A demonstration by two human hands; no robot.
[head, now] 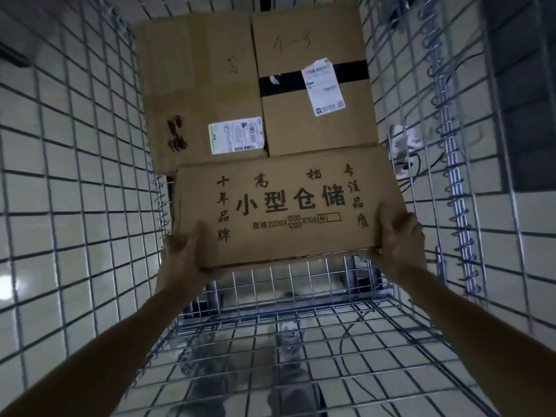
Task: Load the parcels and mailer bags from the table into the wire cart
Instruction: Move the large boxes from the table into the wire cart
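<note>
I look straight down into the wire cart [99, 188]. A flat cardboard box [288, 206] printed with large black characters hangs inside it, held at its near corners. My left hand [183, 251] grips the near left corner and my right hand [400, 236] grips the near right corner, fingers curled under the edge. Deeper in the cart lie two cardboard parcels side by side: one with a white label [204, 94] on the left, one with black tape and a torn label [313, 82] on the right. The held box overlaps their near edges.
Wire mesh walls rise on the left and right [457, 176]. The cart's wire floor [285, 341] shows below the held box, with tiled floor and my feet visible through it. Cables and a white object [403, 152] lie outside the right wall.
</note>
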